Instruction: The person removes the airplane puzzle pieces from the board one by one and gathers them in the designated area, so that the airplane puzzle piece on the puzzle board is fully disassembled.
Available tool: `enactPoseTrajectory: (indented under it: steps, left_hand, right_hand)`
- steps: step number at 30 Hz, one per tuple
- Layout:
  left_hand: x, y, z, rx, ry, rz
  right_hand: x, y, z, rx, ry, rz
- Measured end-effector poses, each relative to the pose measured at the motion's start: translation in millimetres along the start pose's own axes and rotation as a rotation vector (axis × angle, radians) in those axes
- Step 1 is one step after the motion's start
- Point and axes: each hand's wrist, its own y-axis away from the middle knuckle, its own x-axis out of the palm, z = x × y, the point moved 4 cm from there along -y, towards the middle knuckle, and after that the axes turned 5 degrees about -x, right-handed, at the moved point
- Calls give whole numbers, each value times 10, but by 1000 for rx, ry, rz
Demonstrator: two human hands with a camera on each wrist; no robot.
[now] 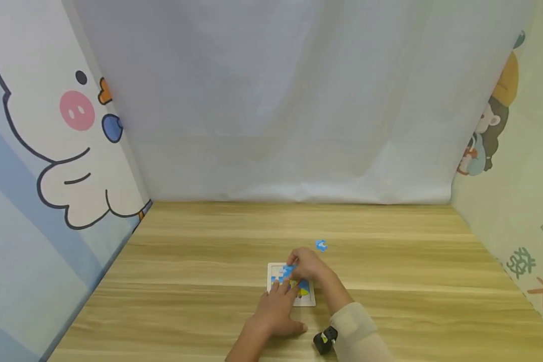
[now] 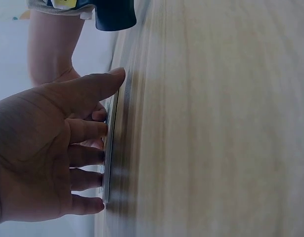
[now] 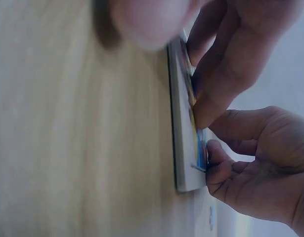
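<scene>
A small jigsaw puzzle in a white frame (image 1: 307, 303) lies flat on the table, its picture blue and yellow. Bare backing shows at its upper left corner. My left hand (image 1: 275, 307) rests its spread fingertips on the puzzle's lower left, thumb held out to the side. At the far edge my right hand (image 1: 306, 264) curls its fingers down and pinches a blue puzzle piece (image 1: 287, 270) at the board, mostly hidden by the fingers. In the right wrist view, the right hand's fingers (image 3: 218, 165) meet the board's far corner.
A loose blue puzzle piece (image 1: 321, 245) lies beyond the board to the right. A black wrist camera (image 1: 325, 341) sits on the right forearm by the left thumb. The wood-grain table (image 1: 199, 251) ends at a pale hanging backdrop (image 1: 271, 125); printed walls stand at both sides.
</scene>
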Motion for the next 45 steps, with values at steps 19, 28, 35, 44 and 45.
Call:
enactPoseTrajectory:
  steps: [19,28,35,44,45]
  left_hand:
    - [-14,-2,19,-5,-14,9]
    - [-16,-6,20,7,-15,8]
    - [-12,2,25,0,8,24]
    - [9,7,8,1,22,25]
    - [8,9,5,1,21,25]
  right_hand:
    - [-3,-18,-61,-26,-39,-29]
    - [6,-19,-29,-11,-49,-24]
    - [-2,-3,-41,-4,-39,-33]
    - [-13,33,-69,-2,-61,-26]
    - [-12,37,-74,0,-59,-30]
